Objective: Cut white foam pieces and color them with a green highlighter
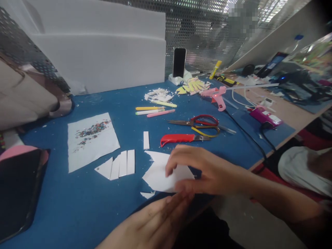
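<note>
My right hand (pixel 204 169) lies over a white, irregular piece of foam sheet (pixel 158 174) on the blue table (pixel 77 207), thumb and fingers pinching its right edge. My left hand (pixel 158 221) lies flat with fingers stretched out and together, the tips touching the sheet's lower edge just under the right thumb. A small white scrap (pixel 147 194) lies beside the sheet. Left of it lie several cut white strips (pixel 118 167) side by side, and one short strip (pixel 146 140) above.
A red utility knife (pixel 181 138), scissors (pixel 199 124), coloured sticks (pixel 154 110), a pink glue gun (pixel 216 97) with its black cord, and a paper with glitter (pixel 89 138) lie beyond. A phone (pixel 179 62) stands on a holder. White foam boards (pixel 98 45) lean behind. A dark phone (pixel 18 190) sits far left.
</note>
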The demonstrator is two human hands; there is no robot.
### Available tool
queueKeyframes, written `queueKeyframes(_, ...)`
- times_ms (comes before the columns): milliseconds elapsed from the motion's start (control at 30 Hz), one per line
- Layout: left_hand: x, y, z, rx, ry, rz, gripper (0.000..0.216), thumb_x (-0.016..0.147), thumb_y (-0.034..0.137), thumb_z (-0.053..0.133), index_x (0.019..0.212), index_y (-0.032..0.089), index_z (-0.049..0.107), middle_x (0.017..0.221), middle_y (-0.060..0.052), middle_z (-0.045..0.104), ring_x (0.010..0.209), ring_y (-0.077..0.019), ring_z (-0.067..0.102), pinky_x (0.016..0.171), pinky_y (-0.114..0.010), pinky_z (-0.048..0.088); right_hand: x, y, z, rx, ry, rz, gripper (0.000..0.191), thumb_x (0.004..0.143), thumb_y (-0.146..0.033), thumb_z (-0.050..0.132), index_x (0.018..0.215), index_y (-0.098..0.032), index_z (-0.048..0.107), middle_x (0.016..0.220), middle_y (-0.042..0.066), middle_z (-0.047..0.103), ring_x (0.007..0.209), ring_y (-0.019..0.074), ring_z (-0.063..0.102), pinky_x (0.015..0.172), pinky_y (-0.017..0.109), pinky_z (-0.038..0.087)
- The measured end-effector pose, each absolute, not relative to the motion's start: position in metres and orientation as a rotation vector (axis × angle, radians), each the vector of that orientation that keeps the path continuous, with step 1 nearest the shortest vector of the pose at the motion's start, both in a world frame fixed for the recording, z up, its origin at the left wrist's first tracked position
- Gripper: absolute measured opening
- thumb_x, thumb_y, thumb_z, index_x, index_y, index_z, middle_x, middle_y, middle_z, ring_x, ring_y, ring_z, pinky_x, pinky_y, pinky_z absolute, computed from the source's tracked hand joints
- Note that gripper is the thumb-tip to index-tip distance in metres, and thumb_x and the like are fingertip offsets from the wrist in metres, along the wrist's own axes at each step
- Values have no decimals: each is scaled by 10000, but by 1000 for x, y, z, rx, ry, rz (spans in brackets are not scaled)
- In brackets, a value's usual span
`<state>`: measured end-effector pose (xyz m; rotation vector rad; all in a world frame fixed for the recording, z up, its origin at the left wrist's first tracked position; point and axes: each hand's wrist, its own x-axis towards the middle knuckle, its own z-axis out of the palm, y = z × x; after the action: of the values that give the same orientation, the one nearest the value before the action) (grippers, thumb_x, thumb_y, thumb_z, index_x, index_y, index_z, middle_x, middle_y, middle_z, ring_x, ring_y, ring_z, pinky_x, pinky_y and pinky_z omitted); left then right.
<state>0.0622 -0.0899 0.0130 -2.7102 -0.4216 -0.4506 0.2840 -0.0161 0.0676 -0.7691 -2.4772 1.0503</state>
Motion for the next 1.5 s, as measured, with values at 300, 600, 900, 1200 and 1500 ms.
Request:
queueKeyframes(300, 60, -95, 12, -2729, -388, -419, 406, 953, 99, 350, 1183, 254, 647, 1146, 85, 698, 1085, -115, 579, 1240, -437, 10, 263, -27, 63, -540, -2552, 1120, 122, 889, -271, 650, 897, -158, 605, 818, -5, 629, 784, 107, 554, 750, 229, 424)
queueKeyframes(600, 61, -95, 16, -2673, -420, -424, 381, 923, 199, 479, 1294, 195, 568, 1296, -8, 620, 1219, -164, 520, 1232, -404, 82, 262, -29, 63, -491, -2591, 978, 94, 906, -241, 624, 875, -158, 591, 822, -4, 619, 802, 116, 521, 757, 239, 424)
queueKeyframes(900, 59, -95, 11, -2745, -404, -481, 345, 933, 122, 422, 1147, 246, 663, 1073, 54, 693, 1051, -118, 570, 1228, -402, 10, 262, -30, 65, -461, -2586, 933, 105, 902, -234, 631, 851, -153, 589, 784, -4, 604, 775, 121, 507, 742, 242, 417)
queueKeyframes(1200, 62, -97, 10, -2779, -460, -514, 337, 941, 122, 404, 1072, 253, 685, 990, 72, 697, 986, -112, 566, 1150, -306, 197, 261, -31, 66, -459, -2605, 890, 126, 917, -250, 617, 848, -147, 595, 777, -7, 606, 767, 116, 501, 740, 238, 416)
queueKeyframes(1500, 60, -99, 9, -2773, -468, -503, 296, 935, 143, 447, 1056, 261, 690, 937, 80, 699, 941, -110, 567, 1026, -252, 316, 262, -32, 68, -455, -2618, 882, 126, 909, -231, 625, 841, -128, 603, 769, -3, 592, 771, 116, 498, 743, 237, 404)
